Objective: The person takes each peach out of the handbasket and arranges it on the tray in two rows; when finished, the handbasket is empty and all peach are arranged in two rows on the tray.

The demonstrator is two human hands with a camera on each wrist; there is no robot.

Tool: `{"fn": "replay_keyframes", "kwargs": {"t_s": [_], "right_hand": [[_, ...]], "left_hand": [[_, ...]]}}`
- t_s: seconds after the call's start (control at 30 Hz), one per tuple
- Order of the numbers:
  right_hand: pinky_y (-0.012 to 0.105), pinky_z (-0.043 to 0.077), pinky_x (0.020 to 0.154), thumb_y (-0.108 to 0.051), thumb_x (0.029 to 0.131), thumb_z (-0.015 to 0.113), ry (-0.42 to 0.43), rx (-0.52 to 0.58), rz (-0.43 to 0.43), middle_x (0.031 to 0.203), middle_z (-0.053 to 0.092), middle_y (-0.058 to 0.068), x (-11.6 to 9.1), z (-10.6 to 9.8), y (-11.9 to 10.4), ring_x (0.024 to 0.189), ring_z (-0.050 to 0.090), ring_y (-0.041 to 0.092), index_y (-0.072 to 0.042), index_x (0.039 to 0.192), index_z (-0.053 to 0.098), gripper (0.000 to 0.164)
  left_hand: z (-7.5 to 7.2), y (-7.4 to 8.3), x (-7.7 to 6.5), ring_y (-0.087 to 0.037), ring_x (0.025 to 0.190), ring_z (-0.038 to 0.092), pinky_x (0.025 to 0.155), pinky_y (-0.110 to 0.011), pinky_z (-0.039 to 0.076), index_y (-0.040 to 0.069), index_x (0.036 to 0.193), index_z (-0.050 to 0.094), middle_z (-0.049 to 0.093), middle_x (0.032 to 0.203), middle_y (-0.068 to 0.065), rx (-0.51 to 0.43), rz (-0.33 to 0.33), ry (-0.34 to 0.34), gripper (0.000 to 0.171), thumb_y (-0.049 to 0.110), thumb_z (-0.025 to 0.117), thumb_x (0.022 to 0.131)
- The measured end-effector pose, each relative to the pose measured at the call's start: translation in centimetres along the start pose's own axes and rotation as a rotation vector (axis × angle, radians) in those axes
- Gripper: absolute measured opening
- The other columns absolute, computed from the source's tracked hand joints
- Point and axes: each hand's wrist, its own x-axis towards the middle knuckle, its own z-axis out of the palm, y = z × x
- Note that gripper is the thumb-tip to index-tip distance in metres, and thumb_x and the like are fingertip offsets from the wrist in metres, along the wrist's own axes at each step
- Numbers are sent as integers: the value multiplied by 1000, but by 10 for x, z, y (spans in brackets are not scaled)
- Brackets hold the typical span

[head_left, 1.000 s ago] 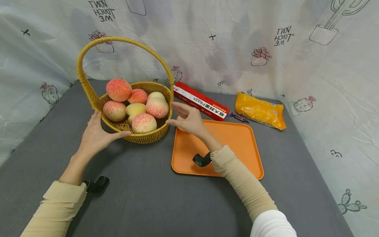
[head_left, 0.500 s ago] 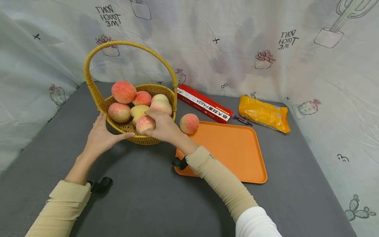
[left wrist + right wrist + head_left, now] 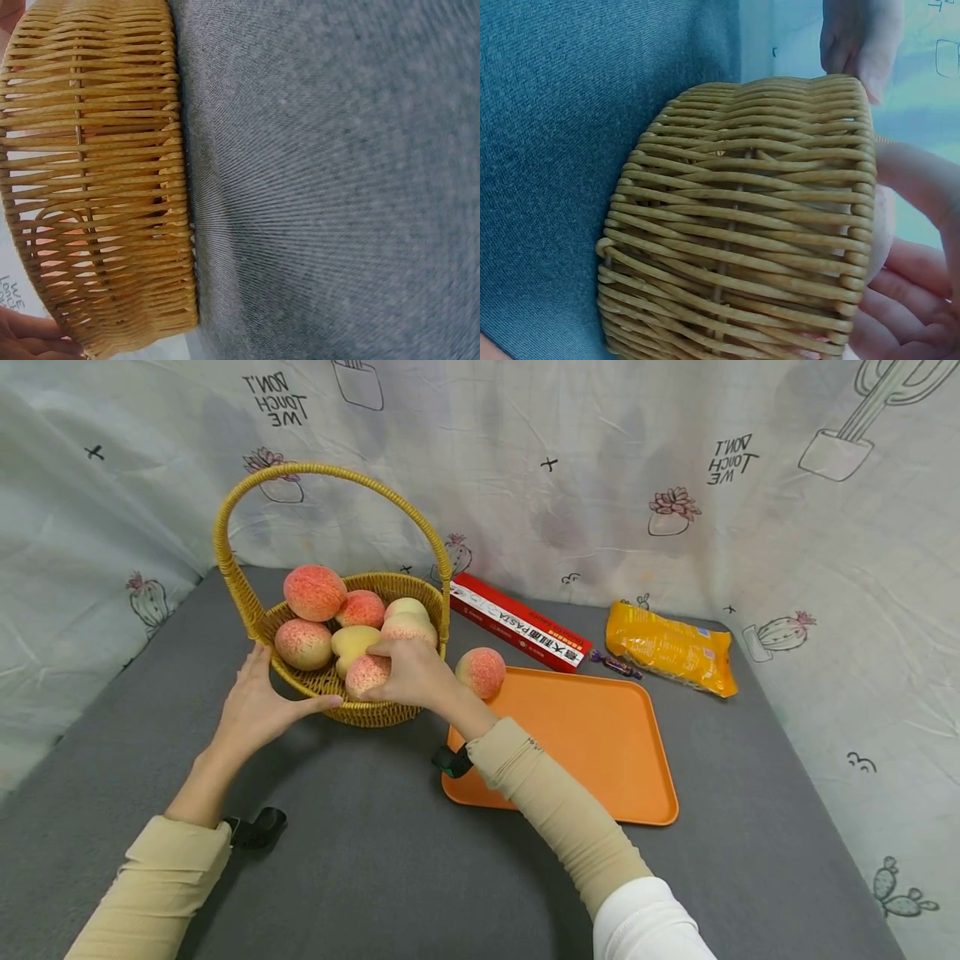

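Note:
A yellow wicker basket (image 3: 367,716) with a tall arched handle stands at the back left, holding several peaches. My left hand (image 3: 257,710) rests on its left front rim, fingers and thumb spread wide and fairly straight. Reaching in over the right rim, my right hand (image 3: 417,675) holds a pink-speckled peach (image 3: 365,675) at the basket's front, thumb and fingers around it. In the right wrist view the wicker wall (image 3: 735,225) hides most of that peach. Another peach (image 3: 481,672) sits at the far left corner of an orange tray (image 3: 585,743).
Behind the tray lies a long red pasta box (image 3: 519,625). A purple-wrapped candy (image 3: 617,664) and a yellow packet (image 3: 671,647) lie to its right. A patterned curtain (image 3: 570,485) hangs behind the grey table (image 3: 360,860).
My right hand has left the peach at the tray's corner, moved left into the basket and taken hold of the front peach. My left hand stays at the rim.

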Motion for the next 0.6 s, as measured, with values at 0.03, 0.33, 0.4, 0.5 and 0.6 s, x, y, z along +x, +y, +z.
{"fn": "replay_keyframes", "kwargs": {"t_s": [0.03,0.33,0.4,0.5,0.6], "right_hand": [[26,46,86,-34,77,82,8,1,5,110,70,-1,0,0,1,98,62,13,-12,119,70,48],[27,44,94,-33,76,83,36,65,44,118,69,0,-1,3,4,108,61,15,-11,122,70,53],[25,46,92,-31,75,84,46,86,39,118,69,0,-2,3,4,107,61,15,-10,121,71,51],[24,47,89,-30,75,84,58,92,26,117,70,0,-2,3,4,106,61,16,-10,119,71,50],[24,47,89,-30,75,85,74,85,3,117,70,1,-2,0,3,106,61,16,-9,119,71,51]], "left_hand": [[0,0,0,-54,141,4,103,-73,17,-8,152,-4,-4,156,-34,-2,1,0,128,58,75,76],[1,-1,0,-55,141,4,103,-74,16,-8,152,-3,-2,156,-34,-17,7,6,128,58,76,76],[0,-1,0,-54,141,4,103,-74,16,-8,152,-3,-3,156,-34,-17,5,5,128,57,76,76],[0,-1,0,-54,141,4,103,-74,16,-8,152,-3,-3,156,-34,-19,5,7,128,57,76,76],[0,-1,0,-54,141,4,103,-74,16,-7,152,-3,-3,156,-33,-23,8,9,128,57,76,76]]}}
